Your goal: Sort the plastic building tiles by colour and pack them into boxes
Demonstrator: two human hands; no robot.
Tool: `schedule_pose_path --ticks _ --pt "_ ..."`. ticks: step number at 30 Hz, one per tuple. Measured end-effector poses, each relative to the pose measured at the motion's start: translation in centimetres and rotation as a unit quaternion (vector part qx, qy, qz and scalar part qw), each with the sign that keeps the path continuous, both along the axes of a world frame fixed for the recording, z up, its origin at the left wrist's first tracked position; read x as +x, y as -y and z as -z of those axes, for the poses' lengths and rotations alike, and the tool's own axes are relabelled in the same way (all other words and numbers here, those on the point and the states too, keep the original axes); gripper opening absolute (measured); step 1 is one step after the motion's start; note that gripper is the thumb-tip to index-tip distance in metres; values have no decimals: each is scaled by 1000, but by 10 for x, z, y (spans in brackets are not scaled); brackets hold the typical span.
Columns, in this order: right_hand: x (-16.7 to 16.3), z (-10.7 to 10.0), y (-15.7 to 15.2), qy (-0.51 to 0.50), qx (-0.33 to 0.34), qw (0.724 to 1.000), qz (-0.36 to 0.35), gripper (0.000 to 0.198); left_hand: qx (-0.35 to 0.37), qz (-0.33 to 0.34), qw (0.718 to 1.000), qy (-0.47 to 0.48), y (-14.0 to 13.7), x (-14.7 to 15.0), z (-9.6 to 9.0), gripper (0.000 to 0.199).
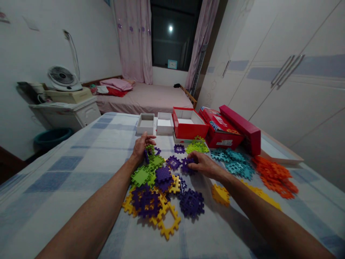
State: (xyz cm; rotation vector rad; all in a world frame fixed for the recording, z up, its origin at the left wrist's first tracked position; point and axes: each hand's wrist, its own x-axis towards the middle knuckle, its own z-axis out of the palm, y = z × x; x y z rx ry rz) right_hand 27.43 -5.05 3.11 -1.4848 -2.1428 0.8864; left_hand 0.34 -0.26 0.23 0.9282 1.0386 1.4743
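Observation:
My right hand (205,164) pinches the edge of a purple notched plastic building piece (185,166), low over the cloth. At the far left of a mixed pile is my left hand (140,145), its fingers partly stretched and apart, beside green notched pieces (142,175) and a small upright purple piece; its lower fingers are partly hidden. Purple pieces (163,177) and yellow pieces (169,221) overlap in the same pile between my arms. Another purple piece (174,163) lies just left of the held one. A dark purple round-patterned piece (192,203) lies nearer to me.
Sorted heaps of lime green (198,145), teal (234,163), orange (276,176) and yellow pieces (260,194) lie to the right. Behind stand two small white boxes (146,130), an open red box (191,130), a red carton (225,138) and a long red box (244,131).

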Motion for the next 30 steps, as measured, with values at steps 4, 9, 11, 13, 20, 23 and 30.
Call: schedule_pose_path --ticks 4,9,11,13,20,23,30 --pt "-1 -4 6 -18 -8 1000 -23 23 -1 -1 1000 0 0 0 -1 57" --pt "0 -11 19 -20 -23 999 -34 24 -1 2 1000 -1 2 0 -4 56" --pt "-3 -9 22 -23 -14 999 -23 23 -2 0 1000 -2 3 0 -4 55" --pt "-5 -6 24 -37 2 999 -16 23 -6 4 1000 -1 2 -1 -3 53" --pt "18 -21 47 -4 124 992 24 33 -10 14 1000 6 -2 -4 1 48" --pt "41 -27 72 37 147 988 7 28 -6 13 1000 4 -1 -4 1 48" --pt "66 6 123 166 173 969 -54 27 -7 17 1000 -3 2 -3 -2 46"
